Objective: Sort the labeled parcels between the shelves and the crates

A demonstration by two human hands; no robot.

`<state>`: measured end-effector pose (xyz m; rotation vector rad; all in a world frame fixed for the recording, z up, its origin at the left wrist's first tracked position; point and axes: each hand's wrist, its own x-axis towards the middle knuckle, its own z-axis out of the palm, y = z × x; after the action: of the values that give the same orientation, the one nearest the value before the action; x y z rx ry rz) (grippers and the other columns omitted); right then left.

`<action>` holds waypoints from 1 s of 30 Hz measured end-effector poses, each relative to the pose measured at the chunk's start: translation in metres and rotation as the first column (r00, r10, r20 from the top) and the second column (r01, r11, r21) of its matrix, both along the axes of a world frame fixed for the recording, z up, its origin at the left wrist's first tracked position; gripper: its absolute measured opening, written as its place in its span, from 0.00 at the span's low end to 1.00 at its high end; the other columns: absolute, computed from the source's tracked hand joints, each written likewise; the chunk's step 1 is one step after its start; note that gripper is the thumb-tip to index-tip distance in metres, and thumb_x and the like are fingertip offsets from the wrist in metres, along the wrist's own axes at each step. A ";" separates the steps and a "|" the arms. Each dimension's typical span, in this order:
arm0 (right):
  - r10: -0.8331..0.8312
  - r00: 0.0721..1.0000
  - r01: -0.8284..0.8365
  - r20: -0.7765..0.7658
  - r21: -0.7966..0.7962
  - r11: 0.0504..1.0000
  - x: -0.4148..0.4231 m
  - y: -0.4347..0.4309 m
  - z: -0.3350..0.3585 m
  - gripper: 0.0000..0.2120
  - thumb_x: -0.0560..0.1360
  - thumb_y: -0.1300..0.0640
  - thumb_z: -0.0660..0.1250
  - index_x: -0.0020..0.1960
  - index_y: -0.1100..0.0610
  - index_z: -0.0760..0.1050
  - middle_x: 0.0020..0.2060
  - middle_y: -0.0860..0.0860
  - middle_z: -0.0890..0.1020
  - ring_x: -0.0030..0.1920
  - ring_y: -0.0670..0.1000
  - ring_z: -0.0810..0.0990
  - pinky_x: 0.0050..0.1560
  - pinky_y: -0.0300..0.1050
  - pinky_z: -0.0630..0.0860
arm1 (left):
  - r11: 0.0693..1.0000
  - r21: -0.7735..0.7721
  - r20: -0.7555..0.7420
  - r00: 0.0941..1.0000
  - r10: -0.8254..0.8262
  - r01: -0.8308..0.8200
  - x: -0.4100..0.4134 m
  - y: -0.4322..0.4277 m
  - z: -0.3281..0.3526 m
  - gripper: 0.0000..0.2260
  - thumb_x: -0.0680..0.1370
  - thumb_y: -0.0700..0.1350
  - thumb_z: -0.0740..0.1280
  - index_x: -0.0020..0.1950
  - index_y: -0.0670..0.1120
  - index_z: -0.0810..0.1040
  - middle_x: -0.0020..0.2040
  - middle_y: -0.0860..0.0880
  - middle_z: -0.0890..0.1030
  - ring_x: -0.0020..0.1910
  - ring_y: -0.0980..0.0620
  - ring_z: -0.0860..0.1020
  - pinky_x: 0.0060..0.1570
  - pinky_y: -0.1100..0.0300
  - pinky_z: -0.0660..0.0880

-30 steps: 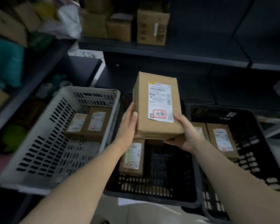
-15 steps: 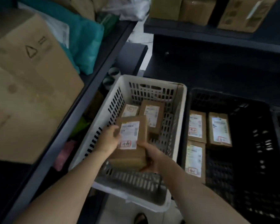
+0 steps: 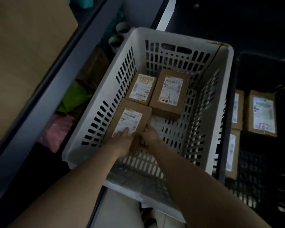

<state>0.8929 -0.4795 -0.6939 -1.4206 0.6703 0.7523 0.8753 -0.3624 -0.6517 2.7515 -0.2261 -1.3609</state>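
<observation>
Item: near parcel (image 3: 130, 120), a small oblong cardboard box with a white shipping label on its top face. Location: inside the white crate (image 3: 179, 36), at the near-left of its floor, hard against the slotted left wall; whether its underside is fully down cannot be told. Neighbours: two more labelled parcels lie beyond it, the far-left parcel (image 3: 141, 88) touching its far end and the far-right parcel (image 3: 170, 92) just beside that one. Hands: the left hand (image 3: 122, 141) grips the near end, fingers laid over the label; the right hand (image 3: 150, 134) is curled round the near right corner, fingers against the side face. Handling, as judged: stiff and square-edged, probably light given its size, plain card offering fair grip, the glossy label less so; contents unknown, so best set down rather than dropped. Best hold is across the short end or by the two long sides, clear of the label. Adjacent: a black crate (image 3: 257, 175) to the right with further labelled parcels (image 3: 262, 112); a dark shelf edge (image 3: 56, 89) to the left.
</observation>
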 end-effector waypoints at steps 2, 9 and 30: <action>0.270 0.960 -0.239 0.073 -0.285 0.928 0.007 -0.004 0.003 0.15 0.80 0.56 0.62 0.65 0.57 0.73 0.60 0.57 0.80 0.57 0.60 0.79 0.56 0.51 0.77 | 1.000 -0.009 0.041 0.999 -0.026 0.026 -0.001 0.002 0.002 0.28 0.79 0.48 0.60 0.77 0.50 0.52 0.77 0.43 0.51 0.75 0.40 0.55 0.71 0.44 0.60; 0.886 0.463 -0.506 0.028 -0.812 0.290 -0.006 -0.035 0.068 0.17 0.80 0.61 0.58 0.68 0.60 0.67 0.64 0.59 0.72 0.63 0.63 0.72 0.60 0.53 0.73 | 0.996 -0.079 0.329 0.942 0.063 -0.039 -0.015 0.004 0.052 0.19 0.79 0.44 0.61 0.70 0.45 0.67 0.64 0.44 0.70 0.61 0.43 0.72 0.57 0.49 0.74; 0.674 -0.567 -0.035 0.474 -0.831 0.555 -0.234 0.031 0.493 0.18 0.77 0.49 0.63 0.65 0.53 0.73 0.58 0.53 0.79 0.59 0.59 0.75 0.55 0.53 0.72 | 0.792 0.083 0.943 0.305 0.135 -0.605 -0.361 0.026 0.487 0.07 0.78 0.46 0.58 0.54 0.47 0.72 0.53 0.48 0.78 0.54 0.45 0.75 0.48 0.55 0.69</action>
<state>0.6587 -0.4481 -0.2004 -2.1317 -1.5814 -0.3688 0.5145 -0.3367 -0.1652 3.2270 0.7911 0.4372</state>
